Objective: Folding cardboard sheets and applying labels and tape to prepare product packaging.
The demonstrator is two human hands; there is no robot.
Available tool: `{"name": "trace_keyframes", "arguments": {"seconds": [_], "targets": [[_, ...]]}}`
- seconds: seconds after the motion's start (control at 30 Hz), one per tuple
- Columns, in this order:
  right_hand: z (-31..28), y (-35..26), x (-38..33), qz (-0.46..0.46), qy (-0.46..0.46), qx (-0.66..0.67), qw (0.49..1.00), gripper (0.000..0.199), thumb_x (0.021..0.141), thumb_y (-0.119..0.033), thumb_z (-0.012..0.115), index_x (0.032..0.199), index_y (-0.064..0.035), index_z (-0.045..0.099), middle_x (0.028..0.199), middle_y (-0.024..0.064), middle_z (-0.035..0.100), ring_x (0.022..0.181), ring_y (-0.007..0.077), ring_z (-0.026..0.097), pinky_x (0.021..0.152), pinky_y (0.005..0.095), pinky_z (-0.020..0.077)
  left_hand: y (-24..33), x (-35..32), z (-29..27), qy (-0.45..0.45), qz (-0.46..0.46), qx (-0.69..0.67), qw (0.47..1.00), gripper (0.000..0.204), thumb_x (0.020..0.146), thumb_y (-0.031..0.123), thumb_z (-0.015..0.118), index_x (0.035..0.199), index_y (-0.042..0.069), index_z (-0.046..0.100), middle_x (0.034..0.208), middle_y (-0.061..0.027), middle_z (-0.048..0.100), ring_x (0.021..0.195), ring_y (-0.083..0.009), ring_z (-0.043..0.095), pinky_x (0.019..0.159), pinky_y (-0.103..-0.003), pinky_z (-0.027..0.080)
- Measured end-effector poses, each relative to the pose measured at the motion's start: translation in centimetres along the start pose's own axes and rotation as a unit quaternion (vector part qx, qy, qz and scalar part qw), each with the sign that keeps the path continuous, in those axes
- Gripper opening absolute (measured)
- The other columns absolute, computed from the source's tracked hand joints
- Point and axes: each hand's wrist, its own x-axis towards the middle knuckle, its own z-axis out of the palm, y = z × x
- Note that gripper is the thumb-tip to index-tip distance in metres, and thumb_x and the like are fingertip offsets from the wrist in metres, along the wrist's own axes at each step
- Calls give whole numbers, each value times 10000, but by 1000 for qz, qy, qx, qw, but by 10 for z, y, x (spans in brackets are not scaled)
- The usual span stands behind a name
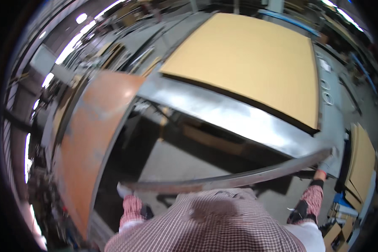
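Observation:
A long grey metal bar [235, 179] with rusty patches spans crosswise in front of my body; the fisheye lens bends its outline. My left hand [124, 190], in a pale glove, grips its left end. At the other end, higher and farther out, my right hand [330, 158] is closed around the bar, also in a pale glove. Both hands are small and blurred, so single fingers do not show clearly. Just beyond the bar lies the shiny metal edge of a worktable [222, 111], with a large tan board [252, 63] on top.
A table with a reddish-brown top [107, 122] stands at the left. Tan sheets [361, 164] lean at the right, above open cardboard boxes [338, 235]. Two ring-shaped objects [326, 91] lie on the worktable's right side. Racks and stacked material line the far left.

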Motion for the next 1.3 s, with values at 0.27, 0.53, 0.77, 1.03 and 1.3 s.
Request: {"name": "trace_keyframes", "arguments": {"seconds": [0.27, 0.53, 0.77, 1.03, 1.3], "targets": [[18, 22, 136, -109, 150, -323, 928, 700, 721, -241, 765, 1268, 72, 460, 1111, 154, 577, 910, 283, 590, 821, 364, 490, -72, -473, 104, 0, -2, 112, 994, 463, 960, 386, 418, 1172, 5, 573, 1074, -100, 636, 953, -207, 624, 738, -323, 513], [41, 1, 200, -57, 54, -396, 915, 542, 670, -172, 778, 1075, 56, 499, 880, 127, 584, 751, 285, 601, 677, 394, 514, -60, -761, 266, -484, 52, 477, 732, 265, 874, 196, 608, 1020, -18, 661, 959, -106, 676, 839, -154, 635, 733, -278, 498], [33, -3, 281, -57, 15, -524, 850, 551, 650, -271, 784, 1004, 72, 536, 814, 201, 634, 741, 380, 632, 686, 472, 502, -95, -904, 323, -464, 98, 310, 824, 239, 850, 70, 617, 1070, -13, 663, 1000, -97, 678, 901, -138, 627, 808, -261, 491], [26, -34, 251, 23, -118, -451, 884, 946, 704, -404, 771, 1380, 90, 332, 1249, 314, 515, 1192, 416, 496, 1008, 439, 391, -163, -1103, 473, -573, -123, 156, 795, 535, 872, 99, 636, 1369, 10, 461, 1195, -132, 620, 1005, -156, 622, 828, -256, 498], [-146, -291, 403, 395, -516, -301, 698, 780, 902, -286, 641, 1482, 10, 211, 1441, 199, 389, 1241, 247, 491, 966, 340, 463, -248, -1143, 802, -572, -26, 85, 816, 685, 902, 148, 612, 1467, 16, 248, 1442, -160, 384, 1127, -250, 581, 893, -299, 526]]}}
